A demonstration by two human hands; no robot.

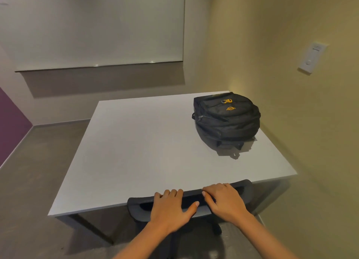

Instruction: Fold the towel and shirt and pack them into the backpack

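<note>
— Starting big: what sits where?
— White table (145, 142) fills mid-frame. The black backpack (226, 119) lies right of centre at its far corner, apparently zipped. No towel or shirt shows.
— And lower down?
— The chair back (134, 208) is tucked at bottom centre. The left hand (171, 206) and right hand (225, 200) curl their fingers over its top edge, likely to pull it clear.

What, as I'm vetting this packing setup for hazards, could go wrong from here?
1. The left hand and right hand both grip the chair back, which is tucked against the table edge. A sharp pull may jolt the table.
2. The backpack sits by the far right corner with straps trailing. Dragging it carelessly might tip it off.
3. It looks zipped shut, so packing would stall until it is opened.
</note>
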